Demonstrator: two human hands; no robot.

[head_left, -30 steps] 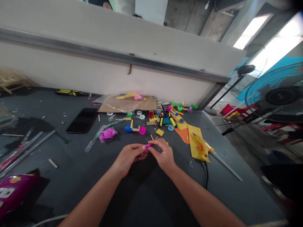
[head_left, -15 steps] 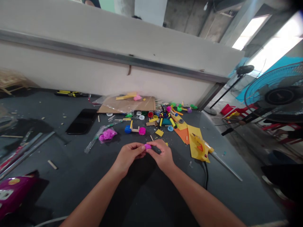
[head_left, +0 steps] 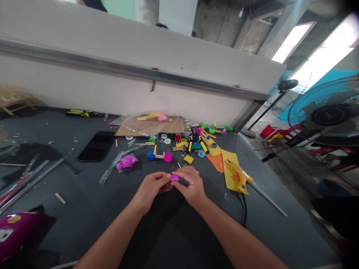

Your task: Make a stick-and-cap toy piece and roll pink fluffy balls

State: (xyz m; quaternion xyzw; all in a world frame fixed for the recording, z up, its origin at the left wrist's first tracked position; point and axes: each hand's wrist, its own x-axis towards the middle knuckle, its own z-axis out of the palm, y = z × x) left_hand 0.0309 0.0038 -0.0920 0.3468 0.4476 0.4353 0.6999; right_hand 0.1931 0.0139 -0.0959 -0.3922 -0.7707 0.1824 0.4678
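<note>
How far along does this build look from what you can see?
Looks done: a wooden stick frame with a blue wheel and a pink spiked wheel sits assembled on the table. In hand: the left hand and right hand pinch a small magenta piece. Left: bottle caps and a bag of pink pieces lie loose near a hot glue gun.

Left hand (head_left: 151, 188) and right hand (head_left: 192, 185) meet at frame center, fingers (head_left: 164, 176) curled inward; left forearm (head_left: 112, 233) enters from 7 o'clock, right forearm (head_left: 238, 235) from 5 o'clock.
</note>
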